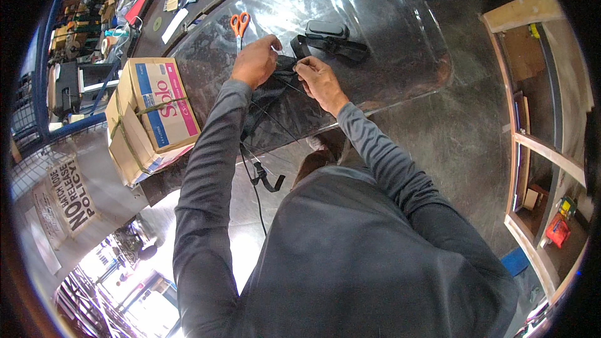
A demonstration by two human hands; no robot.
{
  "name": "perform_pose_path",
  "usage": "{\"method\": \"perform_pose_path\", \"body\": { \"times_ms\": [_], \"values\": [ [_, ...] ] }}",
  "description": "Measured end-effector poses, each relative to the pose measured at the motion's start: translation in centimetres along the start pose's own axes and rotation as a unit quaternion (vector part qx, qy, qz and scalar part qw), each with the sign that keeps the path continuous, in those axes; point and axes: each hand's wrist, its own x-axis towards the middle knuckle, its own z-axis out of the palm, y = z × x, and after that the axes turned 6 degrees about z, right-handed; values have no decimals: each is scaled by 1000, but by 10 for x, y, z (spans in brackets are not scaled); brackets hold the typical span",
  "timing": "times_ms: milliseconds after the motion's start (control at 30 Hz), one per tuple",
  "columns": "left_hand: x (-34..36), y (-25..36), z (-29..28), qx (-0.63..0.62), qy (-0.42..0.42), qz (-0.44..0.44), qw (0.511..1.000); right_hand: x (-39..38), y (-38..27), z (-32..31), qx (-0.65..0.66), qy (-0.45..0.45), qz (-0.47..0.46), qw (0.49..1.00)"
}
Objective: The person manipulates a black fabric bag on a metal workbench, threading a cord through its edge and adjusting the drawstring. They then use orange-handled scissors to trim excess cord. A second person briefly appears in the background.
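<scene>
On the dark, plastic-covered table [407, 56], a black mesh item with thin cords [260, 109] hangs over the near edge. My left hand [255, 64] has curled fingers at its upper part; what they grip is partly hidden. Just right of it, my right hand [318, 81] pinches the black material. Beyond them lie a black strap [350, 49] and an oblong black case [327, 28]. Orange-handled scissors [240, 24] lie above my left hand. A black cord with a buckle [263, 175] dangles below the table edge.
A tied cardboard box [147, 106] sits at the table's left corner. A cluttered shelf area [113, 0], paper slips [175, 31] and blue mesh railing [37, 75] are at upper left. A wooden-framed rack [510, 144] stands along the right.
</scene>
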Motion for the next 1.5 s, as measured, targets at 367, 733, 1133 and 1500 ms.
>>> {"method": "perform_pose_path", "body": {
  "times_ms": [367,733,1133,1500],
  "values": [
    [8,23,6,178,-122,38,976,9,16,-5,-157,100,-84,979],
    [9,-10,-6,-24,-133,-16,991,1,-7,12,-307,129,-31,942],
    [2,-13,-8,-73,-108,-16,991,12,-6,21,-318,153,-45,935],
    [4,-18,-1,-55,-101,16,993,15,-7,20,-342,152,-36,927]
  ]
}}
